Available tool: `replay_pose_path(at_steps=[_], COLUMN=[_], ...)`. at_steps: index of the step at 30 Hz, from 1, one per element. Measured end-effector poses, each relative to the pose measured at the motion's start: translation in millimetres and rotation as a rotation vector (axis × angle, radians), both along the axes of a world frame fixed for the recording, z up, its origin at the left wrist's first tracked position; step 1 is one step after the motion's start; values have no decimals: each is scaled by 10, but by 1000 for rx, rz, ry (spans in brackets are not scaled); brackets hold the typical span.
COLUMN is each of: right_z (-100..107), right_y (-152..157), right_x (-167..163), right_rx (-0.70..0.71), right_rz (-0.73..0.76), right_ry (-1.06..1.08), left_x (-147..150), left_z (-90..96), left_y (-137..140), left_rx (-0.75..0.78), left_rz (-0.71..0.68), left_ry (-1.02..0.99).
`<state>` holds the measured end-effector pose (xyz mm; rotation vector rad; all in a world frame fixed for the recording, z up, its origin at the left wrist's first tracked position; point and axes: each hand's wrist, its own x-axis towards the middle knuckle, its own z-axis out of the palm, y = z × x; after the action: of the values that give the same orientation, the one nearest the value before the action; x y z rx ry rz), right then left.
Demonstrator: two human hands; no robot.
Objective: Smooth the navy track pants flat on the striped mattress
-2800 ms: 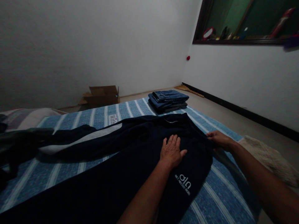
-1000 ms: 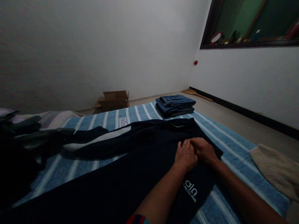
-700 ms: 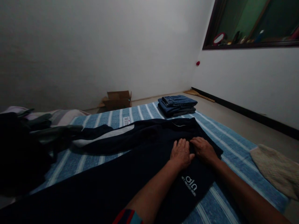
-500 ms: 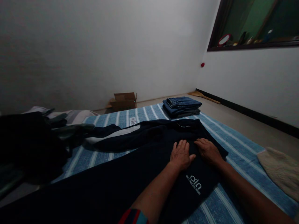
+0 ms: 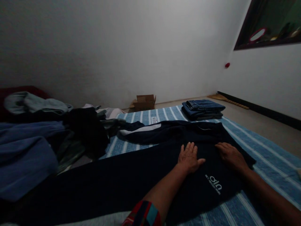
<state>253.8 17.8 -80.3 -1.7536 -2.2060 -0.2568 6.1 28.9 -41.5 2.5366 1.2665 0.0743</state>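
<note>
Dark navy sweatpants (image 5: 145, 169) with a white side stripe and a white printed logo lie spread across a blue-and-white striped bed sheet (image 5: 265, 147). My left hand (image 5: 189, 158) rests flat on the upper part of the pants, fingers stretched out and thumb apart. Near the waistband, my right hand (image 5: 231, 155) lies palm down on the same cloth, its fingers extended and slightly bent. Neither hand grips anything. The far leg of the pants is rumpled, while the near leg runs out toward the lower left.
Folded jeans (image 5: 203, 108) are stacked at the bed's far edge. Loose clothes, including a blue garment (image 5: 23, 157) and a black one (image 5: 87, 130), are heaped on the left. Beyond the bed stands an open cardboard box (image 5: 145, 102) by the wall.
My view has turned left, bringing more of the clothes heap into sight. My left hand has slid left over the pants, away from my right hand, which stays near the waistband.
</note>
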Motion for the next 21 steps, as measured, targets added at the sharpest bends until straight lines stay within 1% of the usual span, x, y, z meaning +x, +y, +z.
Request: replay_pose_path(at_steps=[3, 6, 9, 13, 17, 21], right_z=[6, 40, 62, 33, -35, -85], right_y=[-13, -31, -46, -59, -53, -40], right_x=[-7, -35, -50, -18, 52, 118], right_rx=[-13, -21, -29, -44, -43, -83], right_rz=[-23, -46, -46, -50, -27, -29], right_ry=[-11, -14, -6, 1, 8, -16], left_x=[-27, -96, -264, -520, -640, -786], left_z=[32, 114, 163, 112, 84, 167], left_y=[-13, -59, -119, -173, -207, -328], left_rx=[-28, -46, -25, 2, -32, -88], left_rz=[-4, 29, 100, 192, 167, 166], left_ry=[4, 22, 49, 57, -17, -41])
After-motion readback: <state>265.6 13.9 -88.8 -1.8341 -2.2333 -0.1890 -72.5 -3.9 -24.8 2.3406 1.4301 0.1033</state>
